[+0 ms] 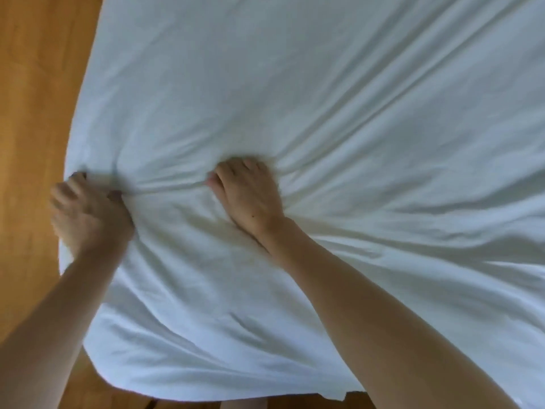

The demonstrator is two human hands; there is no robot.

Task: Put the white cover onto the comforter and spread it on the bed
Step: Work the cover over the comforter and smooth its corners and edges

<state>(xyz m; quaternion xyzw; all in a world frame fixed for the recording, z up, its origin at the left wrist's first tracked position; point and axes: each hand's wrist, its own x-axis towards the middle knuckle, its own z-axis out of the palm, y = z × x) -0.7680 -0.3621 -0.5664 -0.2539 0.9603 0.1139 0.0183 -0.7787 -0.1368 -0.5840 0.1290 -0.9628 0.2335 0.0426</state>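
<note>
Floor (32, 119), wood, runs along 9 o'clock side and shows again at 6 o'clock. Left hand (88, 214) at cover's 9 o'clock edge, fingers curled, gripping bunched fabric. Cover (295, 93), white, fills frame from centre to 3 o'clock, spread flat, creases radiating from both grips. Right hand (247, 193) just right of left, near centre, fingers curled into fabric, holding gathered fold. Taut ridge of cloth runs between hands. Comforter not separately discernible.
</note>
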